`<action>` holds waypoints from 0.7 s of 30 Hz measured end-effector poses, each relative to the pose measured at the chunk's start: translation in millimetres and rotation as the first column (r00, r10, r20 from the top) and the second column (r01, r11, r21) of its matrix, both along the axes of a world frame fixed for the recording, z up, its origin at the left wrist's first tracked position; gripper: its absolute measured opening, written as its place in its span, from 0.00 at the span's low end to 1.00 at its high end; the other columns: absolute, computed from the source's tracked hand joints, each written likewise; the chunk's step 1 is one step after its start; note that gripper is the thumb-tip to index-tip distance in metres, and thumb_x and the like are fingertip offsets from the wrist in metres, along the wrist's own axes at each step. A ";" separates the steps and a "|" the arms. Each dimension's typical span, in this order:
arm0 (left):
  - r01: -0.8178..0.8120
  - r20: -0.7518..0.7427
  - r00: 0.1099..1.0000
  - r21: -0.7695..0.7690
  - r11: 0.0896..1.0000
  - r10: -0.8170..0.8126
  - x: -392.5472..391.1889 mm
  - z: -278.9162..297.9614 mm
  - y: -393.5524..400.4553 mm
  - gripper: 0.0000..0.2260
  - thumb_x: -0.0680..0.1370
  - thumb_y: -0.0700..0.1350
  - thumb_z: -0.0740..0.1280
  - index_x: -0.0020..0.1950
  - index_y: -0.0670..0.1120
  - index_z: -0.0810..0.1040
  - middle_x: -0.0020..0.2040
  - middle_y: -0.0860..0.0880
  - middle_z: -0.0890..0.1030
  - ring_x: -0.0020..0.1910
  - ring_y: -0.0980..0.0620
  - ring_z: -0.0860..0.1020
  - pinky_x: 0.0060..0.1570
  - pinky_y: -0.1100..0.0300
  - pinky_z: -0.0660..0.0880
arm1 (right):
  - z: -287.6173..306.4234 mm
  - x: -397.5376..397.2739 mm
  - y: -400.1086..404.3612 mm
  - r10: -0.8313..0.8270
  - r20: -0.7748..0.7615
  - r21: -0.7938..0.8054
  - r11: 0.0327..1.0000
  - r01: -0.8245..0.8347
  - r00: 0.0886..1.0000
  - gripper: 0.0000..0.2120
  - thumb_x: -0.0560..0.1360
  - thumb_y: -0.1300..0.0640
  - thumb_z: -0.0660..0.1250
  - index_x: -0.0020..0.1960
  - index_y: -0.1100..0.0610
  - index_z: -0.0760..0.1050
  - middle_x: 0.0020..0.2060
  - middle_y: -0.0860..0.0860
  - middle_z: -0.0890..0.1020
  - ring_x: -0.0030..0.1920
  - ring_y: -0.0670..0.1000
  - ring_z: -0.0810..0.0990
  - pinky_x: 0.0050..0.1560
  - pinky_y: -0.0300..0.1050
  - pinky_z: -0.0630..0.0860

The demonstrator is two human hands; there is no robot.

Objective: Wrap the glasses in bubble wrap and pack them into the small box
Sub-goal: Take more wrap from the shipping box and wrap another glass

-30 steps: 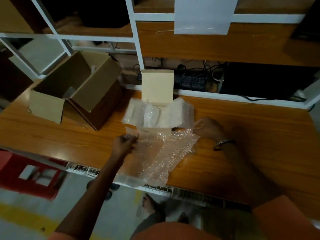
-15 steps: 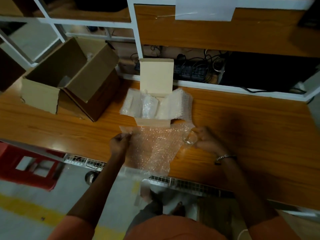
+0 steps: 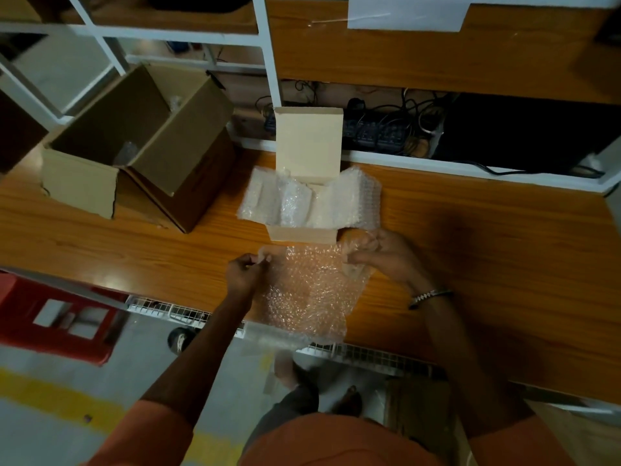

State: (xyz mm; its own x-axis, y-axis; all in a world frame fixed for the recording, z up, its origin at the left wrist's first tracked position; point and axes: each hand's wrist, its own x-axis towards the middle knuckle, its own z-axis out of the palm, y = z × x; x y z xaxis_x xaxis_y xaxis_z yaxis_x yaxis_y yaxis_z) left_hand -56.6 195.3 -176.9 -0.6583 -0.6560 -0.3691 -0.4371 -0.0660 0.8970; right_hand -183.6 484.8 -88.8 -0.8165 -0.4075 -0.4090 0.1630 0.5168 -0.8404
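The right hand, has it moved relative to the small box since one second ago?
Yes. The right hand has come nearer to the small box, toward its front right corner, gripping the bubble wrap.

The place looked like a packing station in a storeroom or small warehouse rather than a home. A long wooden workbench (image 3: 470, 264) ran beneath white-framed shelving (image 3: 268, 45) with wood-faced panels, and a blank white sheet (image 3: 406, 11) was stuck to one panel. A large brown carton (image 3: 141, 142) stood open on the bench, near a small box (image 3: 302, 233) lined with bubble wrap (image 3: 309, 290). Behind the bench a power strip with tangled cables (image 3: 386, 129) lay in a dim recess. Below, the floor was bare grey concrete with a yellow painted line (image 3: 67, 398), and what seemed to be a red plastic stool (image 3: 57, 317) stood there.
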 end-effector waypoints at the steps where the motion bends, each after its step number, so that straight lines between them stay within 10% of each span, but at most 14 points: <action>1: 0.001 0.000 1.000 0.019 1.000 -0.001 1.7 0.0 0.1 0.07 0.79 0.45 0.77 0.43 0.45 0.83 0.42 0.46 0.84 0.44 0.46 0.80 0.43 0.52 0.78 | 5.3 1.9 -9.9 -0.012 0.006 -0.029 0.999 0.013 1.000 0.25 0.68 0.54 0.84 0.59 0.59 0.78 0.51 0.53 0.85 0.46 0.50 0.86 0.38 0.38 0.83; 7: 0.038 0.038 0.998 0.171 0.984 -0.046 6.3 18.0 11.4 0.12 0.83 0.51 0.71 0.59 0.43 0.84 0.51 0.47 0.86 0.50 0.46 0.84 0.40 0.57 0.78 | -7.4 14.7 -75.7 0.022 0.166 -0.040 0.999 -0.016 0.986 0.38 0.55 0.33 0.84 0.49 0.61 0.79 0.41 0.51 0.81 0.51 0.57 0.89 0.51 0.62 0.86; 14: 0.162 0.001 0.985 0.354 0.921 -0.173 14.6 40.4 16.4 0.32 0.82 0.73 0.52 0.67 0.53 0.81 0.60 0.50 0.84 0.60 0.48 0.82 0.61 0.48 0.77 | -22.8 39.3 -129.8 0.051 0.297 -0.049 0.998 -0.038 0.954 0.28 0.62 0.33 0.82 0.47 0.54 0.80 0.38 0.45 0.86 0.46 0.48 0.85 0.47 0.50 0.86; 17: 0.130 0.018 0.989 0.370 0.920 -0.147 17.7 45.3 13.5 0.25 0.87 0.65 0.51 0.67 0.53 0.80 0.61 0.52 0.83 0.61 0.49 0.80 0.64 0.47 0.75 | -34.7 40.7 -141.7 0.055 0.272 -0.077 0.996 -0.035 0.961 0.45 0.53 0.24 0.80 0.61 0.50 0.81 0.53 0.47 0.87 0.54 0.50 0.87 0.49 0.51 0.87; 21: 0.102 0.029 0.993 0.286 0.953 -0.115 21.6 43.0 3.0 0.15 0.85 0.55 0.64 0.62 0.47 0.84 0.58 0.48 0.87 0.59 0.43 0.83 0.57 0.47 0.81 | -21.5 46.1 -144.7 0.121 0.239 -0.108 0.989 -0.097 0.963 0.25 0.68 0.32 0.78 0.59 0.46 0.84 0.52 0.45 0.89 0.54 0.46 0.87 0.46 0.45 0.86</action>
